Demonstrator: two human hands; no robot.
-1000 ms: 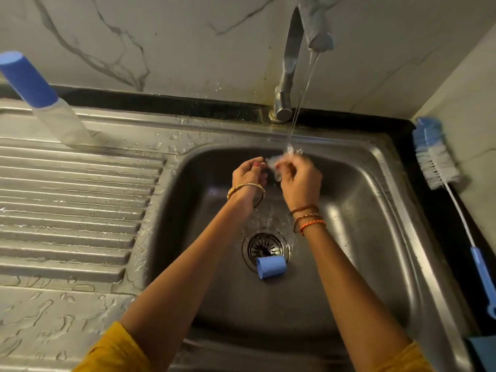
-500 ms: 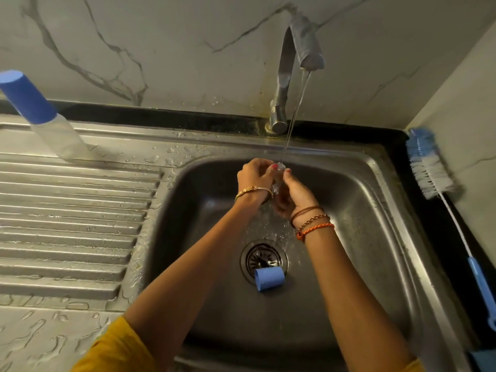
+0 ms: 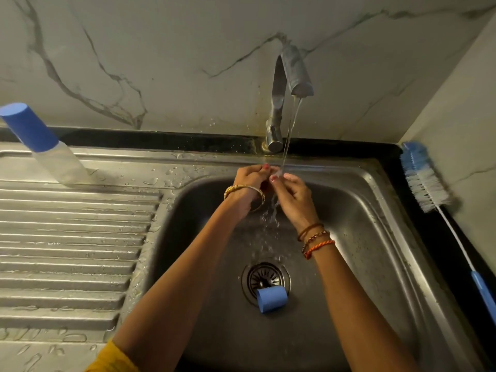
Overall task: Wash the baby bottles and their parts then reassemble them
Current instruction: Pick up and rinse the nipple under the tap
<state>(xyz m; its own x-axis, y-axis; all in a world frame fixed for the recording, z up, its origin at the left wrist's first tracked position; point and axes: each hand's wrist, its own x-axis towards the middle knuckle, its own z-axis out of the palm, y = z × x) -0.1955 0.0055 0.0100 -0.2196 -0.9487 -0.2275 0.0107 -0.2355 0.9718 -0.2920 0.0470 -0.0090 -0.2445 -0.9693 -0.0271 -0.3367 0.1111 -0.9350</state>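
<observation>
My left hand (image 3: 251, 181) and my right hand (image 3: 294, 196) meet under the running stream from the tap (image 3: 294, 73), over the far side of the steel sink (image 3: 375, 237). Between their fingertips they pinch a small clear bottle part (image 3: 277, 173), mostly hidden by fingers and water. A blue bottle cap (image 3: 271, 298) lies on its side by the drain (image 3: 264, 279). An assembled clear baby bottle (image 3: 57, 162) with a blue cap stands on the drainboard at the far left.
A blue-and-white bottle brush (image 3: 426, 183) lies on the dark counter to the right of the sink, its handle pointing toward me. The ribbed drainboard (image 3: 67, 251) on the left is wet. A marble wall rises behind the tap.
Both hands stayed under the stream, turning the clear part; my fingers now pinch it at its top. The view has tilted down slightly.
</observation>
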